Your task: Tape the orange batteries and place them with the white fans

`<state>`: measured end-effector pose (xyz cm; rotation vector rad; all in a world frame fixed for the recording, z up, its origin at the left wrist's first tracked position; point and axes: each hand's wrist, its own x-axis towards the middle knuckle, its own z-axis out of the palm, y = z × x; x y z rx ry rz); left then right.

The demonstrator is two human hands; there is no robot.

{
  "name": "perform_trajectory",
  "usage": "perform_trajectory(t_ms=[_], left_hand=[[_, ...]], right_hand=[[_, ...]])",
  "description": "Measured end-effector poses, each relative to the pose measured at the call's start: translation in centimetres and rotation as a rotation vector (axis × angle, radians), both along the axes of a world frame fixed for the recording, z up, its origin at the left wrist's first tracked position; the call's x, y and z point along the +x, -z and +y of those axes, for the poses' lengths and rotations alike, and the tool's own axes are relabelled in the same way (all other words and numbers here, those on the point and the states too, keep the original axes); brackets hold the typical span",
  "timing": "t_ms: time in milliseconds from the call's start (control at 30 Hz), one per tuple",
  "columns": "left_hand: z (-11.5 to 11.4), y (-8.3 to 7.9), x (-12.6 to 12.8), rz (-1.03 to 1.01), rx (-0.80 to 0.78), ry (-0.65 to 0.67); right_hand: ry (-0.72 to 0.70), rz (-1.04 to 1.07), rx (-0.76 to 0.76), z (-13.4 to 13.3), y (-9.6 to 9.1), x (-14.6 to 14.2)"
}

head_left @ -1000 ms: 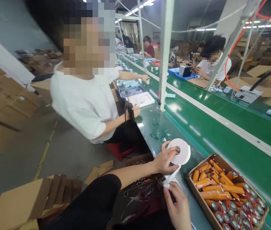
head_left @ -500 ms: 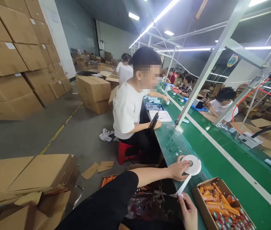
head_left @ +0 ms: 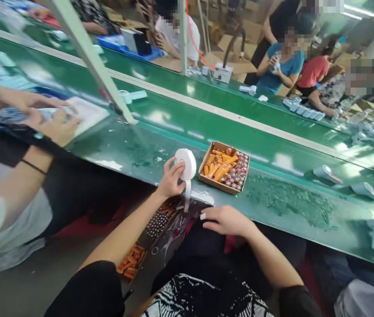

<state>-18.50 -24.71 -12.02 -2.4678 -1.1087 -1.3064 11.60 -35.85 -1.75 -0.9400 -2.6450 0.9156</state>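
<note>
My left hand (head_left: pixel 171 177) grips a roll of white tape (head_left: pixel 190 165) just over the near edge of the bench, fingers on its side and core. A loose strip of tape (head_left: pixel 187 196) hangs down from the roll. To the right and lower, my right hand (head_left: pixel 228 221) is held palm down at the bench edge, apart from the strip. Its fingers are stretched out, with a gap between index finger and thumb, and one fingertip looks white. Just beyond both hands, a small open carton (head_left: pixel 221 187) holds orange cylindrical batteries (head_left: pixel 221 166), some standing on end.
Below the bench edge are another carton of batteries (head_left: pixel 162 224), orange pieces (head_left: pixel 132 262) and scissors (head_left: pixel 170 242). A co-worker's hands (head_left: pixel 53 121) work at the left beside a white tray (head_left: pixel 89 112). A metal post (head_left: pixel 90 61) rises from the green bench (head_left: pixel 289 202). Grey-white devices (head_left: pixel 365 190) lie right.
My view has swung right and down to the bench. My right hand has let go of the tape strip and moved away from it. The roll stays in my left hand, now tilted more upright.
</note>
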Motion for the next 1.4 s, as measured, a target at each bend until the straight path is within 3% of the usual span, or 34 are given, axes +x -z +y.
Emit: perform_trajectory(t_ms=[100,167,267,400,467,533,633,700,767,833,1067,1400], left_hand=[[-0.6,-0.2,-0.2,-0.005,0.022,0.012],[-1.0,-0.3,0.0,-0.002,0.000,-0.018],[-1.0,-0.5,0.1,0.010,-0.056,-0.078],[-1.0,-1.0,0.3,0.050,-0.042,-0.072],[-1.1,-1.2,0.4,0.047,-0.010,-0.069],[-1.2,-1.1,0.3,0.028,-0.001,-0.072],[-1.3,-0.7,0.1,0.023,-0.069,-0.081],[-1.3,-0.4,-0.1,0.027,-0.123,-0.086],[-1.3,-0.2,-0.2,0.018,-0.143,-0.079],[-1.3,-0.1,-0.2,0.000,-0.142,-0.065],[-1.5,-0.3,0.2,-0.020,-0.137,-0.093],[-1.2,0.3,0.8,-0.055,-0.121,-0.078]], right_hand=[[0.202,-0.049,0.177,4.3,-4.0,2.3],[0.255,-0.106,0.312,8.1,-5.5,2.7],[0.087,-0.224,0.369,13.1,-5.4,1.1],[-0.102,-0.374,0.306,16.3,-3.6,-2.0],[-0.054,-0.294,0.254,16.8,-3.4,-2.5],[0.123,-0.025,0.145,16.8,-3.7,-2.3],[0.365,0.471,-0.201,16.0,-4.5,-2.3],[0.389,0.650,-0.459,15.0,-4.7,-3.0],[0.369,0.692,-0.586,14.0,-4.7,-4.1],[0.371,0.669,-0.537,13.2,-4.7,-5.1],[0.439,0.369,-0.147,12.3,-5.6,-6.0],[0.328,-0.034,0.030,13.2,-6.7,-6.6]])
